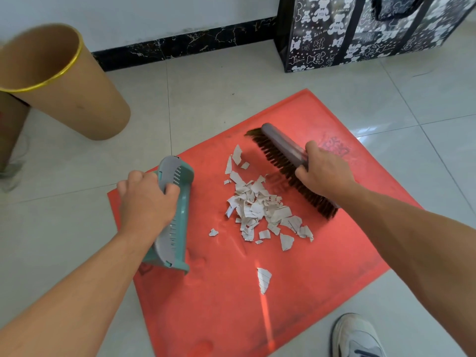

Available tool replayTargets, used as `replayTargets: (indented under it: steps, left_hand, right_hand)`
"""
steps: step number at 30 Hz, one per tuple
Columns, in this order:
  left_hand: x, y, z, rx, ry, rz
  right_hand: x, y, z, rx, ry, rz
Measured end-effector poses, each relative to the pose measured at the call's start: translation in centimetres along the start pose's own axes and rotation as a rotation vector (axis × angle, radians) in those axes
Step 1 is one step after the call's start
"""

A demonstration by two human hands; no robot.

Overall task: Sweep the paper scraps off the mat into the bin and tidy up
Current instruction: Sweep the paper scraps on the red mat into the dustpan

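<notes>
A red mat [322, 266] lies on the tiled floor. A heap of torn lined paper scraps [260, 204] sits at its middle, and one larger scrap [264, 279] lies apart, nearer to me. My left hand [145, 199] grips a teal and grey dustpan [177, 220] standing on its edge at the mat's left side, its mouth toward the heap. My right hand [324, 171] holds a grey brush [283, 155] with dark bristles, set down just right of the heap. A brown bin [64, 81] with a gold rim stands at the far left.
A black bag [360, 32] printed with white bears stands against the wall at the back right. A white shoe [358, 336] rests on the floor by the mat's near right corner. Another person's shoe [13, 168] shows at the left edge.
</notes>
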State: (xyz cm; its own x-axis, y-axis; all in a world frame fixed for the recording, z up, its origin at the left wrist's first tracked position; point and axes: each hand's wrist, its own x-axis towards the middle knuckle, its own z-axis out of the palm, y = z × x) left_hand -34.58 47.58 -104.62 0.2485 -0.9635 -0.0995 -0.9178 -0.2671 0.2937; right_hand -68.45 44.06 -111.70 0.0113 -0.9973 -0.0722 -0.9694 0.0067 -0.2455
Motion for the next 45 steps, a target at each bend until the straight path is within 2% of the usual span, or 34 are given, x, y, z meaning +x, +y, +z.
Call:
replayTargets:
  steps: [6, 12, 15, 19, 25, 30, 35, 45]
  left_hand:
    - [0.2, -0.4, -0.1, 0.013, 0.000, -0.012]
    - [0.6, -1.2, 0.1, 0.014, 0.023, 0.011]
    - [0.5, -1.2, -0.1, 0.003, 0.037, 0.001]
    - [0.5, -1.1, -0.2, -0.003, 0.031, -0.006]
    - [0.0, -0.4, -0.3, -0.034, 0.022, -0.009]
    - [-0.2, 0.0, -0.1, -0.029, 0.021, -0.003]
    - [0.0, -0.1, -0.2, 0.001, 0.023, 0.018]
    - [-0.3, -1.4, -1.2, 0.077, 0.022, 0.033]
  right_hand:
    - [2.2, -0.3, 0.3, 0.063, 0.099, 0.134]
    - [5.5, -3.7, 1.2, 0.086, 0.010, 0.186]
    - [5.5, -5.8, 2.2, 0.090, -0.079, 0.091]
    - [4.0, -8.0, 3.2, -0.041, -0.277, -0.165]
    - [0.6, -5.9, 3.8, 0.016, -0.357, -0.372]
    - [-0.3, -4.0, 2.1, 0.211, -0.340, -0.342]
    - [-1.1, -4.1, 0.1, 0.278, -0.288, -0.331]
    - [-4.6, -7.0, -1.0, 0.199, -0.534, -0.490]
